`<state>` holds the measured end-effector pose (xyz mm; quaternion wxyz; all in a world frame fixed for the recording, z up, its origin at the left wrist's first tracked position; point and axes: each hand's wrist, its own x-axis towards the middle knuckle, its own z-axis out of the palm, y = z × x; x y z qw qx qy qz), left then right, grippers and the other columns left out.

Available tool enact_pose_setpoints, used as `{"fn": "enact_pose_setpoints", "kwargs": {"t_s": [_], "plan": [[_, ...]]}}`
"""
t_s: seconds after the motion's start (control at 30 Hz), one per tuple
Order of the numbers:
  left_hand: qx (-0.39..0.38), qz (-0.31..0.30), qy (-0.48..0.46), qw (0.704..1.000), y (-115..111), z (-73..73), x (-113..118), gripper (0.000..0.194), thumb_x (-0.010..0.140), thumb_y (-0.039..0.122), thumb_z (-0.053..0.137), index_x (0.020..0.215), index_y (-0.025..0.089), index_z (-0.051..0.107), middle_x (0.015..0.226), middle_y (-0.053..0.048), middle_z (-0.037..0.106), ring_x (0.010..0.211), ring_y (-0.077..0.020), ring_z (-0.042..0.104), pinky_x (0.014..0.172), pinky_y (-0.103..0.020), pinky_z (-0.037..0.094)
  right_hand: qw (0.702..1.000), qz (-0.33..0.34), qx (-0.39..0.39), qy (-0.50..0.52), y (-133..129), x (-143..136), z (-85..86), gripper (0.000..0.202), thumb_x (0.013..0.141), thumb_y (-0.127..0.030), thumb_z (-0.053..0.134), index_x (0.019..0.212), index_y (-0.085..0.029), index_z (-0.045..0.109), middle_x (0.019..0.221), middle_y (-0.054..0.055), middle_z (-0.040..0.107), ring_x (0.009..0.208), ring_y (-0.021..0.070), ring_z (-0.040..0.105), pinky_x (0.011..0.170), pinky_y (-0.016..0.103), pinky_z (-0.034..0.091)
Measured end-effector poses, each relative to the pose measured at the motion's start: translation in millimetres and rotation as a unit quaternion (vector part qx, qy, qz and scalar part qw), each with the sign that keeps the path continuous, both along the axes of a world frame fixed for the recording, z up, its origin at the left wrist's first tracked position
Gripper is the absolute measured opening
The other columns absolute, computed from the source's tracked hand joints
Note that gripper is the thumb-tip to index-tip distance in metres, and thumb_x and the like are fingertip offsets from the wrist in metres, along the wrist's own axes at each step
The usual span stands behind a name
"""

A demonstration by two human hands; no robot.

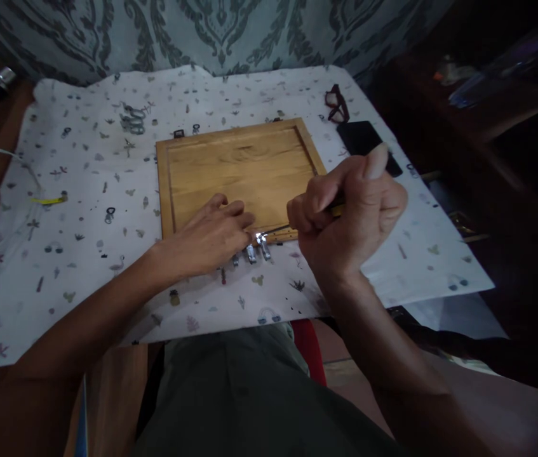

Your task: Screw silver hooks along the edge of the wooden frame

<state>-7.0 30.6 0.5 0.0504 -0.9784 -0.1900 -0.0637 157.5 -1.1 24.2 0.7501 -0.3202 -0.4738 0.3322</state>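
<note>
A framed wooden board (240, 158) lies on the patterned tablecloth in front of me. Several shiny metal hooks (263, 247) stick out over its near edge. My left hand (211, 231) lies across that edge with bent fingers, the fingertips pressed at the hooks; what is under them is partly hidden. My right hand (349, 209) is wrapped in a fist round a screwdriver (275, 229), whose handle is mostly covered. The thin shaft points left, and its tip meets the bright metal of a hook beside my left fingertips.
Grey-green metal hooks (133, 119) lie at the back left of the tablecloth (82, 165). Eyeglasses (336, 105) and a black phone (364, 139) are right of the board. A yellow item (49, 200) and white cable (9, 152) lie at the left. A patterned wall stands behind.
</note>
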Motion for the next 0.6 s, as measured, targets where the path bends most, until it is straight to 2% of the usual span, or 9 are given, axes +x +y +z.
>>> {"fn": "enact_pose_setpoints", "kwargs": {"t_s": [0.13, 0.27, 0.47, 0.6], "plan": [[-0.003, 0.000, 0.024, 1.000, -1, 2.4, 1, 0.013, 0.096, 0.014, 0.062, 0.087, 0.020, 0.070, 0.084, -0.005, 0.062, 0.093, -0.0238, 0.053, 0.082, -0.041, 0.033, 1.000, 0.015, 0.019, -0.016, 2, 1, -3.7, 0.049, 0.099, -0.044, 0.062, 0.055, -0.023, 0.055, 0.046, -0.006, 0.037, 0.034, 0.0075, 0.026, 0.033, 0.026, 0.018], [-0.012, 0.005, 0.032, 0.999, -2, 4.6, 1, 0.012, 0.095, 0.014, 0.063, 0.089, 0.020, 0.072, 0.087, -0.004, 0.063, 0.094, -0.0232, 0.053, 0.085, -0.041, 0.033, 0.999, 0.039, 0.020, -0.029, 3, 2, -4.6, 0.049, 0.099, -0.045, 0.062, 0.056, -0.023, 0.056, 0.048, -0.005, 0.040, 0.036, 0.0072, 0.023, 0.033, 0.027, 0.019], [-0.011, 0.010, 0.029, 0.999, -2, 5.4, 1, 0.014, 0.098, 0.015, 0.062, 0.092, 0.020, 0.073, 0.088, -0.004, 0.063, 0.097, -0.0226, 0.053, 0.085, -0.040, 0.031, 0.997, 0.072, -0.016, -0.023, 4, 5, 1.8, 0.041, 0.091, -0.046, 0.070, 0.059, -0.023, 0.061, 0.049, -0.006, 0.033, 0.039, 0.0083, 0.021, 0.036, 0.027, 0.018], [-0.011, 0.004, 0.028, 1.000, -2, 4.6, 0, 0.014, 0.097, 0.015, 0.063, 0.091, 0.020, 0.074, 0.088, -0.004, 0.063, 0.094, -0.0228, 0.053, 0.085, -0.041, 0.032, 0.994, 0.108, -0.016, -0.010, 8, 11, -0.5, 0.028, 0.088, -0.042, 0.071, 0.066, -0.024, 0.068, 0.053, -0.003, 0.041, 0.043, 0.0121, 0.034, 0.039, 0.029, 0.025]]}}
